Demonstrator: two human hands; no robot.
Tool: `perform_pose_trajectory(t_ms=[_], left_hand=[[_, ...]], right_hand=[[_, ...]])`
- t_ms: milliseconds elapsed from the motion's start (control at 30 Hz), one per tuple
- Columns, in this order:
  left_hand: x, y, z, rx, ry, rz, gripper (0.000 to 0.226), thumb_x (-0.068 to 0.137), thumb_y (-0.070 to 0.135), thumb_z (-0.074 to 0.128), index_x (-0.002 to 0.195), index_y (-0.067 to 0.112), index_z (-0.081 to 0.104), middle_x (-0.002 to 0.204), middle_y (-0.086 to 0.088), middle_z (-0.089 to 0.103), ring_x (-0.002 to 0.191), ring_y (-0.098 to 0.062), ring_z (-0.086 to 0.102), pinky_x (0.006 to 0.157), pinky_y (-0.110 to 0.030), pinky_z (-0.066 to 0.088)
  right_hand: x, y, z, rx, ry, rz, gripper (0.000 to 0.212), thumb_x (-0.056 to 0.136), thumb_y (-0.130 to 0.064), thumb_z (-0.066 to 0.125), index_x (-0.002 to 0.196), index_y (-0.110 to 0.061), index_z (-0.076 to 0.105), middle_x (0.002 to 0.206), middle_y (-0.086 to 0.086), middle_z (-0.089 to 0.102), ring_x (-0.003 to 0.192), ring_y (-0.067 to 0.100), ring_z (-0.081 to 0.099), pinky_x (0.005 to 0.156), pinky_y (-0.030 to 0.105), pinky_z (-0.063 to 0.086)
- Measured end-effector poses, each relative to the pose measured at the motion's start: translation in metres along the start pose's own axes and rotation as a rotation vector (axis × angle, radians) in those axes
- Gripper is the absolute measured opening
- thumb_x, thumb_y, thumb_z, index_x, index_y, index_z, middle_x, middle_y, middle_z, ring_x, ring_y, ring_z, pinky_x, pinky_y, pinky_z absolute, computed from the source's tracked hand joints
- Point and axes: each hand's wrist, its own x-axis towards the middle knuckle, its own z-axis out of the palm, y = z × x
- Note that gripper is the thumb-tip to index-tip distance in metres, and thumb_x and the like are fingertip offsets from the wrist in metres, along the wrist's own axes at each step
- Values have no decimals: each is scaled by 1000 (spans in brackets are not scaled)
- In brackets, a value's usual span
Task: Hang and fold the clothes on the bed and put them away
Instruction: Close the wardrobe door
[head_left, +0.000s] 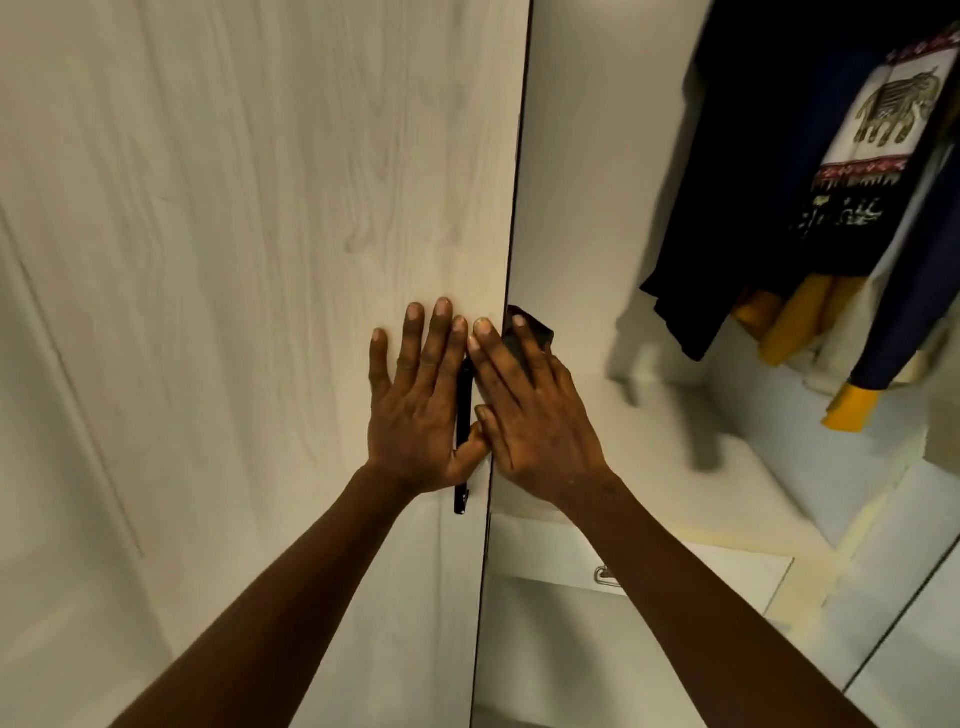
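My left hand (415, 405) lies flat and released, fingers straight, on the pale wardrobe door (234, 208), over its black handle (461, 488). My right hand (535, 426), fingers straight too, rests at the door's edge. Farther right, the hung clothes (753, 182) are inside the wardrobe

Warm, fairly dim indoor light. Wardrobe door (234, 208) left of the left hand (415, 410) is evenly lit, grain soft. Hanging clothes (779, 156) up-right of the right hand (535, 415) are smeared by motion blur. Soft shadows fall on the shelf (649, 493) just right of it. Door edge (511, 234) bows from wide-angle distortion.
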Motion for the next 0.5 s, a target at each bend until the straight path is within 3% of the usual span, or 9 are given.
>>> perform_pose_trajectory(t_ms=[200,333,500], left_hand=[[-5,-7,7,-56,71,22,92,86,53,52,159,1,31,167,-22,26,157,-41,16,123,-68,14],[-10,13,-15,-262,16,-94,94,82,41,68,159,0,32,169,-23,18,158,-42,11,122,-71,10],[-33,69,-43,-568,-11,-140,87,85,40,68,158,6,35,170,-25,10,159,-43,5,124,-68,6]], right_hand=[[-1,-12,-3,20,-29,87,67,107,-35,35,165,-20,4,173,-3,-3,159,35,14,115,55,37],[-9,-32,-31,51,-109,184,81,96,-22,51,166,-21,10,174,-5,-1,159,31,12,113,51,42],[-70,-65,-85,278,22,540,76,97,-14,58,164,-19,23,172,-2,16,159,15,14,126,43,27]])
